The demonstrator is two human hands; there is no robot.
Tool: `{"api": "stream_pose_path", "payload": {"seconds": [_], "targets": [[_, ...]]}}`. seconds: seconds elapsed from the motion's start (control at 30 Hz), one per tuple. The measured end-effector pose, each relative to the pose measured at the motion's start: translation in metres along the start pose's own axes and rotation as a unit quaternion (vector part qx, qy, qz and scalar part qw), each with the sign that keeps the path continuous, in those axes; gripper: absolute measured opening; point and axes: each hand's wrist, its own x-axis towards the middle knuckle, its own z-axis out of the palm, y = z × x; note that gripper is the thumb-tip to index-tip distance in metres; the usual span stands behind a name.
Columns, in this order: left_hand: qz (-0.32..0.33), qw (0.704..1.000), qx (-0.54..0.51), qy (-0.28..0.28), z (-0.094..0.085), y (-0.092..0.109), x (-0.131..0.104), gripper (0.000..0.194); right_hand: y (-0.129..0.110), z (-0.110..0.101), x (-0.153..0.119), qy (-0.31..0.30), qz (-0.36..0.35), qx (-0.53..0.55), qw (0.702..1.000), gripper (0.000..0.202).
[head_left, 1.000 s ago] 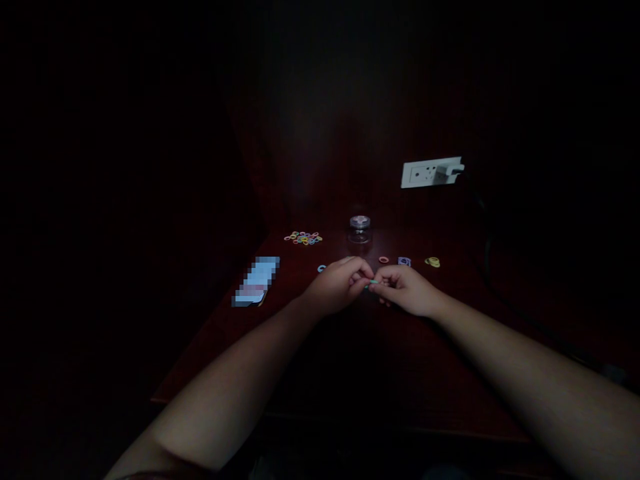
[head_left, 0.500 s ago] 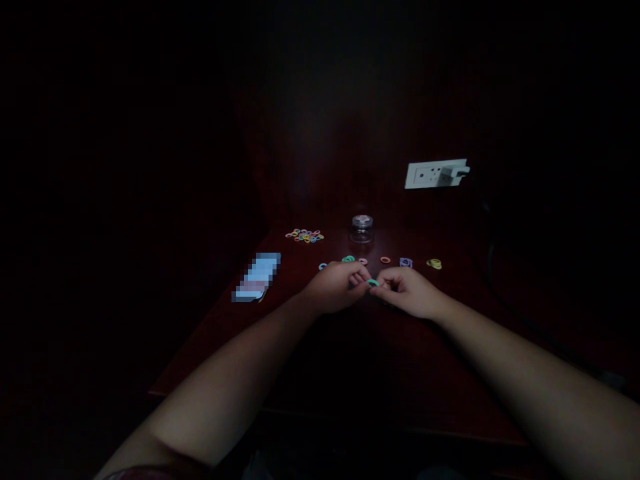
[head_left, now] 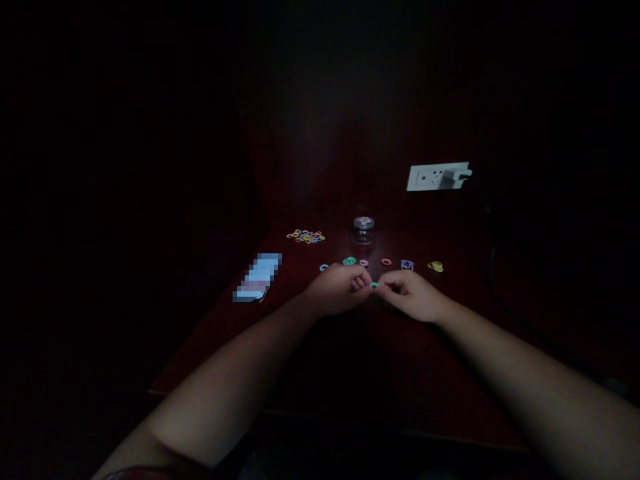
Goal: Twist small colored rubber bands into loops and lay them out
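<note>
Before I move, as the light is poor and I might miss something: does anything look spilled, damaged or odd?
Nothing stands out in this dim view. The jar stands upright, the multicoloured rings lie loosely heaped, and the left hand and right hand hold a green ring.

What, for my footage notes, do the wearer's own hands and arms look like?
The left hand and right hand are ungloved, with no watch or bracelet visible. Both forearms are bare. A dark, reddish sleeve edge shows by the left elbow, too dim to make out its fabric.
</note>
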Motion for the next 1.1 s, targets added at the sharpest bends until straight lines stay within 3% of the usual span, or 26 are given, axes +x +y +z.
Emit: {"api": "stream_pose_path", "payload": {"seconds": [0.3,0.7,1.1], "targets": [[0.018,1.0,0.01,0.017,-0.0002,0.0003,0.0003,0.012,0.0032,0.0003,0.0008,-0.002,-0.003,0.001,1.0,0.035],[-0.007,1.0,-0.001,0.019,0.0017,-0.0028,0.0018,0.012,0.0022,0.0009,0.0002,0.021,-0.01,0.035,0.999,0.024],[-0.005,0.999,-0.042,-0.015,-0.0007,0.0033,-0.0021,0.014,0.0043,-0.0001,0.0003,0.036,0.001,0.022,0.999,0.027]]}}
